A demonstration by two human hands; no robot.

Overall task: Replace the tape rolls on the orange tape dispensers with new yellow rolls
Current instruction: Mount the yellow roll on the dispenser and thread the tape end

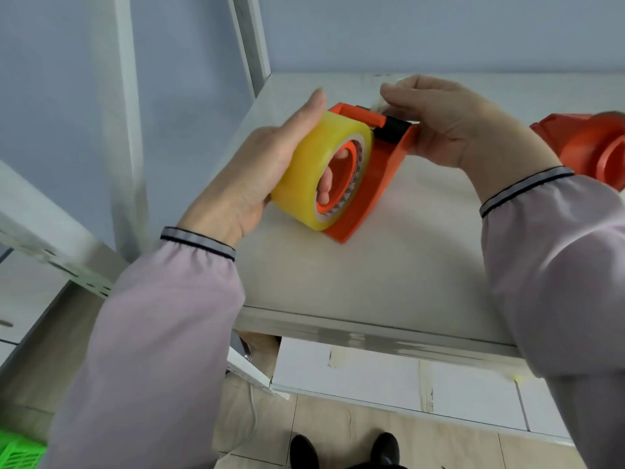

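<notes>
1. Head view: your left hand (260,164) is wrapped around the yellow roll (314,170), fingertips (326,184) poking through its core, seating it on the orange dispenser (375,184) that rests on the shelf (389,282)
2. Your right hand (449,130) pinches the dispenser's front end, thumb just behind the black roller (394,128); keep it braced there
3. Press the roll flush onto the hub; a second dispenser (588,143) waits beyond your right wrist

A second orange dispenser (595,143) is cut off by the right edge and partly hidden behind the right wrist. The green crate (18,450) at bottom left is cropped too.
</notes>
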